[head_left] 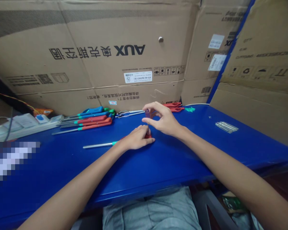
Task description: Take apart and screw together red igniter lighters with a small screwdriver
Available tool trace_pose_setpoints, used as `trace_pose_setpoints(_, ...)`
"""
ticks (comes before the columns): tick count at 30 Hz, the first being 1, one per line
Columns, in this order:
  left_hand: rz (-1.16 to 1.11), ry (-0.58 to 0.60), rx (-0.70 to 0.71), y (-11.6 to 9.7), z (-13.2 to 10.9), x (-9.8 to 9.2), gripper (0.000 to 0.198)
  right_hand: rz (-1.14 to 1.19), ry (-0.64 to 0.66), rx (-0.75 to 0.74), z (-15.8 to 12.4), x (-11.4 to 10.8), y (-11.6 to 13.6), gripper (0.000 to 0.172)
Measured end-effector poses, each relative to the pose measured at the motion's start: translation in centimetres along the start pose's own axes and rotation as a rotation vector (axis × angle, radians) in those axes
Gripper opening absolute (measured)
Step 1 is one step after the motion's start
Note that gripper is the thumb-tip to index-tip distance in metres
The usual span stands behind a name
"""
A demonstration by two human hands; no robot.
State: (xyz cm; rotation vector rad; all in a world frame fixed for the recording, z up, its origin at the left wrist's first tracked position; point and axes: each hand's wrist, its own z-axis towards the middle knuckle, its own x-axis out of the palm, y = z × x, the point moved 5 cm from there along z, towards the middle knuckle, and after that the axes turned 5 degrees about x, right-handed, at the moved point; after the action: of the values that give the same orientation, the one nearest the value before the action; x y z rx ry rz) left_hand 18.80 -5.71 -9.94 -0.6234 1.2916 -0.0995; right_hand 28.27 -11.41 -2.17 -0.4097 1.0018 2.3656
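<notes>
My left hand lies low over the blue table, closed around the red handle of a long-necked lighter. The lighter's silver tube and teal collar stick out to the left, while my fingers cover most of the handle. Above it, my right hand pinches the purple handle of a screwdriver between thumb and fingers. The screwdriver stands upright with its thin shaft pointing down at the red handle's right end. Whether its tip sits in a screw is hidden.
Several red, blue and green lighters lie piled at the back left, beside a white power strip. Behind my right hand are red handle parts and green pieces. Silver tubes lie right. Cardboard walls the back.
</notes>
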Motion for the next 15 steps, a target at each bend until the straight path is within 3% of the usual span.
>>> trace_pose_setpoints(7,0.006,-0.008,0.027,-0.03,-0.03,-0.07,0.029,0.124,-0.015,0.067,-0.19,0.33,-0.4,0.038)
trace_pose_setpoints(15,0.024,0.005,0.033,-0.06,-0.09,-0.03,0.031,0.006,-0.006,0.03,-0.12,0.27,-0.11,0.03)
